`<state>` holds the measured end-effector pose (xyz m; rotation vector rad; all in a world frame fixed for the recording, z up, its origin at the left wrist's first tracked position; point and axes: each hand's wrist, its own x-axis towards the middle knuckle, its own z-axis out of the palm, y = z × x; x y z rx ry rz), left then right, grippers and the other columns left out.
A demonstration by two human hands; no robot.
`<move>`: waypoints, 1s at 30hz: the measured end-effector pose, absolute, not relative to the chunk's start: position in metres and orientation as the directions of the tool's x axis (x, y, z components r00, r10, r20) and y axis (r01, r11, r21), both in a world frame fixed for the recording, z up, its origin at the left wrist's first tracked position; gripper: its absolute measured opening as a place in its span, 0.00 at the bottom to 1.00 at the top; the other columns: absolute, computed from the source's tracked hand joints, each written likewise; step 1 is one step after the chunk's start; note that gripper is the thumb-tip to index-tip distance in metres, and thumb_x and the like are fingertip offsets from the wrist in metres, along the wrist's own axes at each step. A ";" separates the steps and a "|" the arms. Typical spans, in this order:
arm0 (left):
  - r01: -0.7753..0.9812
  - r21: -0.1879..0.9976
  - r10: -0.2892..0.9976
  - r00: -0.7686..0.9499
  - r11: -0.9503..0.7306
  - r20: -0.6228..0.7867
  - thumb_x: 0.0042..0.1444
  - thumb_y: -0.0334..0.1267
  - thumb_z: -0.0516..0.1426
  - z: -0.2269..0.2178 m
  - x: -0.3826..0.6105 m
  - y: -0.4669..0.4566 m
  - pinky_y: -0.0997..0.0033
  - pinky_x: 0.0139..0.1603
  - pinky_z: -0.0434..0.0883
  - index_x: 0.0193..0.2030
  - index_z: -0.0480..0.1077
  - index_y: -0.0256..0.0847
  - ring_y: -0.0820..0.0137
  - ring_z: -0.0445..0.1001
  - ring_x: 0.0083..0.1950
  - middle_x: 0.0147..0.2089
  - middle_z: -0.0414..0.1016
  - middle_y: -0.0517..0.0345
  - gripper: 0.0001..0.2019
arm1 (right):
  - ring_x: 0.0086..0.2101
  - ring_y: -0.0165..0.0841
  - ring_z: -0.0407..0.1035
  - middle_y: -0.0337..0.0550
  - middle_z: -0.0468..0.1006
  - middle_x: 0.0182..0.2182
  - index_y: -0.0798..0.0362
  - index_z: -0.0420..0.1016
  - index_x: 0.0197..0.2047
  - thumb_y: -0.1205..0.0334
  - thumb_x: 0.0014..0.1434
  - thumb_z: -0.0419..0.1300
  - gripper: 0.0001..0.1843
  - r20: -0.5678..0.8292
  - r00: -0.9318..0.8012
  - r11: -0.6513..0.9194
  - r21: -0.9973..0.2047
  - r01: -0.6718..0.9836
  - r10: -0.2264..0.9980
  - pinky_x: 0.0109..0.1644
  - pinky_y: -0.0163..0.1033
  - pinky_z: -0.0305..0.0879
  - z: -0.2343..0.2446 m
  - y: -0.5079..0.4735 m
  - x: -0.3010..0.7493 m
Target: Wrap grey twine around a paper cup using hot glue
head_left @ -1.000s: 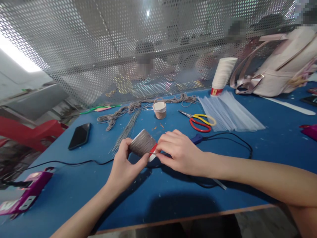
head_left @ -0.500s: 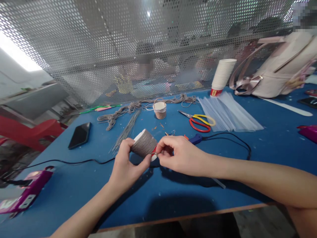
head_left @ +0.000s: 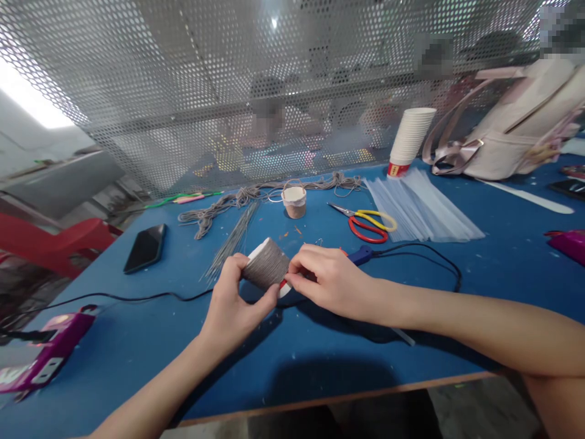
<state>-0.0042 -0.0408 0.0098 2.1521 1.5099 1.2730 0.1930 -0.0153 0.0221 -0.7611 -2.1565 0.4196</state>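
My left hand (head_left: 237, 305) grips a paper cup (head_left: 265, 263) wound with grey cord, thumb below and fingers at its far end. The cup lies tilted on its side, a white rim toward the upper left. A strip of bare red and a white edge show at its lower right. There my right hand (head_left: 326, 281) is closed in a pinch against the edge of the winding; what its fingertips hold is hidden. Beyond the hands, a small cord-wrapped cup with a handle (head_left: 295, 204) stands upright. Partly behind my right hand is a blue glue gun (head_left: 361, 256) with a black cable.
Scissors (head_left: 365, 222) with red and yellow handles lie beside clear plastic strips (head_left: 425, 210). Behind stand stacked paper cups (head_left: 411, 137) and a pale backpack (head_left: 503, 134). Left are thin wires (head_left: 233, 244), grey cord (head_left: 210, 216), a phone (head_left: 145, 249) and a purple power strip (head_left: 55, 353).
My right hand's fingertips have shifted slightly up along the cup's edge, and the fingers look straighter. The left hand and the cup have stayed almost still.
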 end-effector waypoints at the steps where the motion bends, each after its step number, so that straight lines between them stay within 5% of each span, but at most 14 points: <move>1: 0.655 0.609 0.848 0.096 -0.448 0.520 0.51 0.38 0.60 0.010 -0.004 -0.041 0.70 0.36 0.65 0.36 0.60 0.43 0.72 0.65 0.35 0.34 0.64 0.62 0.11 | 0.26 0.26 0.63 0.38 0.71 0.26 0.56 0.71 0.29 0.71 0.59 0.59 0.06 0.566 -0.499 0.753 -0.535 0.383 0.657 0.32 0.32 0.57 0.022 -0.015 0.193; 11: 0.634 0.635 0.857 0.089 -0.441 0.507 0.49 0.38 0.60 0.010 -0.004 -0.041 0.70 0.36 0.64 0.35 0.60 0.42 0.71 0.65 0.35 0.33 0.63 0.62 0.11 | 0.25 0.25 0.62 0.34 0.70 0.23 0.55 0.70 0.27 0.71 0.54 0.62 0.06 0.429 -0.455 0.615 -0.658 0.434 0.780 0.31 0.32 0.55 0.028 -0.016 0.190; 30: 0.571 0.744 0.907 0.001 -0.347 0.422 0.46 0.40 0.61 0.019 -0.003 -0.042 0.73 0.32 0.62 0.30 0.59 0.42 0.73 0.62 0.31 0.30 0.61 0.64 0.13 | 0.28 0.27 0.66 0.38 0.75 0.27 0.55 0.73 0.29 0.65 0.59 0.62 0.07 0.366 -0.491 0.585 -0.687 0.431 0.791 0.34 0.34 0.57 0.032 -0.016 0.190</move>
